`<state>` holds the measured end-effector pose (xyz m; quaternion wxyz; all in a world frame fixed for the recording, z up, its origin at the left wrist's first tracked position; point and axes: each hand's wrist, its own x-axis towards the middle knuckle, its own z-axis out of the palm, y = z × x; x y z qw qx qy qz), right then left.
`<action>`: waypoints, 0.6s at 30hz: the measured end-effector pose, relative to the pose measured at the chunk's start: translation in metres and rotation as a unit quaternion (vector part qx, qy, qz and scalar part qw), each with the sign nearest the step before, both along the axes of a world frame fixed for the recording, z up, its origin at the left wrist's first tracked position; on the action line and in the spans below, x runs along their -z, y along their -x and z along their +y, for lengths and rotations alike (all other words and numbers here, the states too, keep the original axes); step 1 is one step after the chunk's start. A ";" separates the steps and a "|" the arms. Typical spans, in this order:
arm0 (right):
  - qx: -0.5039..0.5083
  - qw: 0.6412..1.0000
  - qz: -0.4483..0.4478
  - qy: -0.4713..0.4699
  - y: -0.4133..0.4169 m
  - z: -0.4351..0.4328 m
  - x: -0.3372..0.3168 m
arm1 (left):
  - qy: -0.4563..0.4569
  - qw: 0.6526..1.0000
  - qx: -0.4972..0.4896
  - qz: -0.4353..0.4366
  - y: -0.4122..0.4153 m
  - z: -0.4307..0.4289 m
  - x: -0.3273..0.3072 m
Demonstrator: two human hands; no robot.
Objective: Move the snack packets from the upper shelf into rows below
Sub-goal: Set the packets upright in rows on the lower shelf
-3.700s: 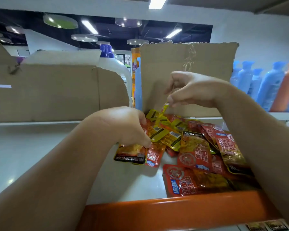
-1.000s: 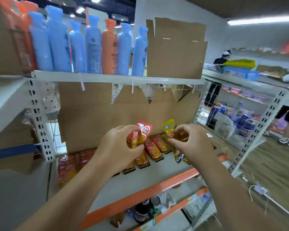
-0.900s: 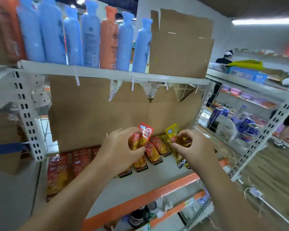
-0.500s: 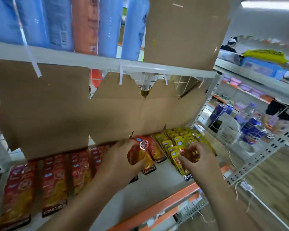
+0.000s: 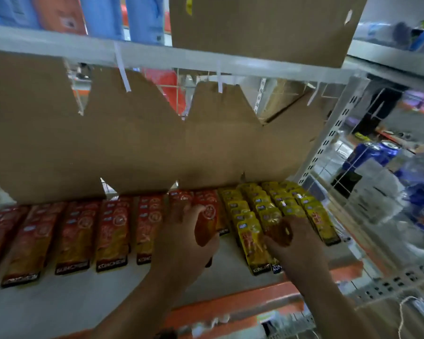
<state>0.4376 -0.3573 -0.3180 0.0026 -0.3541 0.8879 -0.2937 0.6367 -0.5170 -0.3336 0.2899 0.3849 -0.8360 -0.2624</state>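
My left hand (image 5: 181,243) grips a red snack packet (image 5: 206,226) low over the lower shelf (image 5: 88,297), by the rightmost red row. My right hand (image 5: 294,245) holds yellow snack packets (image 5: 278,231) over the front of the yellow rows (image 5: 267,204). Several rows of red packets (image 5: 74,236) lie flat on the shelf to the left, their dark bottom edges toward me. The yellow rows fill the shelf's right end. The picture is blurred by motion.
A torn cardboard sheet (image 5: 132,143) stands behind the rows as a backing. The upper shelf (image 5: 230,67) carries blue and orange bottles (image 5: 103,13) and another cardboard piece (image 5: 267,28). The lower shelf has an orange front edge (image 5: 230,304). A white perforated upright (image 5: 328,135) bounds the right side.
The view has swung from the upper shelf down to the lower one. Both hands have carried their packets down and forward, close to the rows of red and yellow packets.
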 end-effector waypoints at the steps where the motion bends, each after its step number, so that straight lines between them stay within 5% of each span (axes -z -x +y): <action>1: -0.024 1.000 -0.001 0.003 0.012 0.001 0.004 | 0.002 1.000 -0.020 -0.017 0.012 0.006 0.005; 12: -0.126 0.990 -0.009 0.060 0.086 0.018 0.052 | 0.127 0.960 -0.197 -0.152 0.091 0.025 0.047; 18: -0.131 0.988 -0.012 0.084 0.094 0.014 0.070 | 0.136 0.962 -0.200 -0.128 0.106 0.022 0.056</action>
